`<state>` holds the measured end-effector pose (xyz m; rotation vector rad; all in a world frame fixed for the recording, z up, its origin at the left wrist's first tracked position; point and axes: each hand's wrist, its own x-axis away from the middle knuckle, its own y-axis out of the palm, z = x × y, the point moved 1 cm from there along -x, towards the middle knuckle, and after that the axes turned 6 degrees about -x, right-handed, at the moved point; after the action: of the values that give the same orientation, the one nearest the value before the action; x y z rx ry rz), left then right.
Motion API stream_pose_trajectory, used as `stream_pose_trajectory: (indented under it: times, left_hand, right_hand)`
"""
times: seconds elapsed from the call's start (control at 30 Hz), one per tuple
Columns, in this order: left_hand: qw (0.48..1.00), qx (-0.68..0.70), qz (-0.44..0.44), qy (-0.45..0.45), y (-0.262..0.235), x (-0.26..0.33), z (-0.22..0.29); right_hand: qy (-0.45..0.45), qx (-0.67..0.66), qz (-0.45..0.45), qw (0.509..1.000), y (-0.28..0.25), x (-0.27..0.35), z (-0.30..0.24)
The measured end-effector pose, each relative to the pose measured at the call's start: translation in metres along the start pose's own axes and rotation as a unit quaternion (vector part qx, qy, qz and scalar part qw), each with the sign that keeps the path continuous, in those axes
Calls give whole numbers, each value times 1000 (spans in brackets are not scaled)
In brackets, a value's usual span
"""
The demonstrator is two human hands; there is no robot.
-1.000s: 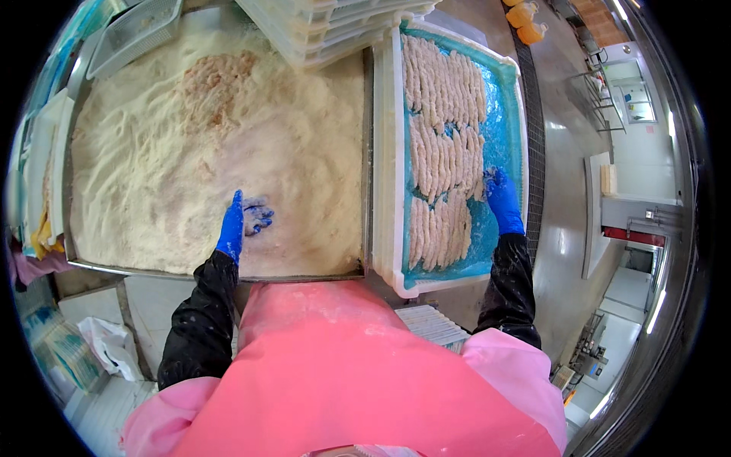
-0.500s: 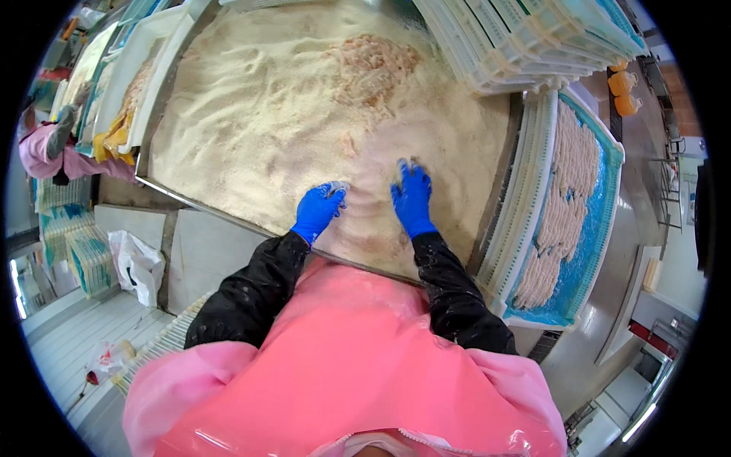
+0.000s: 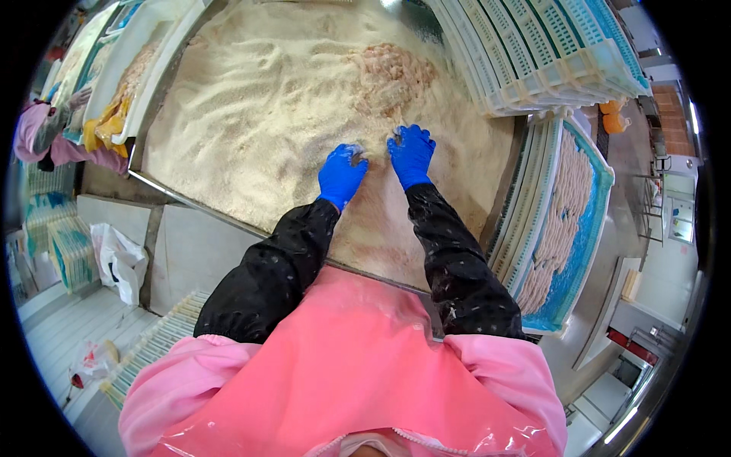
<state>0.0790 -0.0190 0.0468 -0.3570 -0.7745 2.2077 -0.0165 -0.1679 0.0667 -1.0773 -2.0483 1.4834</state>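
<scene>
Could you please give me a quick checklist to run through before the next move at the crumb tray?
1. Both gloves intact: left hand and right hand look fully covered in blue; ok.
2. Hands placed: both rest on the breadcrumbs, side by side; ok.
3. Piece under the fingers: hidden by crumbs; cannot tell.
4. Uncoated pile within reach, just beyond the hands; ok.
5. Blue tray of coated strips has bare space along its near edge; ok.
6. Sleeves and apron dusted with crumbs; not ok.

Grainy matt breadcrumbs [image 3: 259, 114] (glossy plastic apron [image 3: 343, 381])
</scene>
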Motion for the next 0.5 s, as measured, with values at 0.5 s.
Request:
stream_pose_trajectory:
  times: [0.5]
  left_hand:
    - [477,816,-166,-281,-36,48,45]
  right_hand:
    - [74,-406,64,909,-90,125,-50]
